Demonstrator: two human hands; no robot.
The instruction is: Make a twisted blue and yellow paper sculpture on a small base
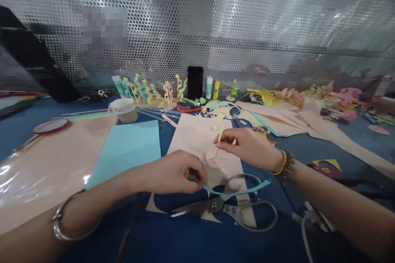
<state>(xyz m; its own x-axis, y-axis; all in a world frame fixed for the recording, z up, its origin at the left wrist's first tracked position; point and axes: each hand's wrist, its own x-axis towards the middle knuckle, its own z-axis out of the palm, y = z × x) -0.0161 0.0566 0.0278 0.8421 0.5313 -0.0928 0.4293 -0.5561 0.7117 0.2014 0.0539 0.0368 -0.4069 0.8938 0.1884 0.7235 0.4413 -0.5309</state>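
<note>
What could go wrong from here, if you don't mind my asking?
The blue strip in the left hand crosses over the scissors in this view, so it might snag on them. That hand is also near the blades, so lowering it carelessly could risk a nick. The right hand pinches a thin yellow stick by its upper part, so it might slip or tilt.

Left fingers (197, 165) partly hide the blue strip (253, 189).
</note>
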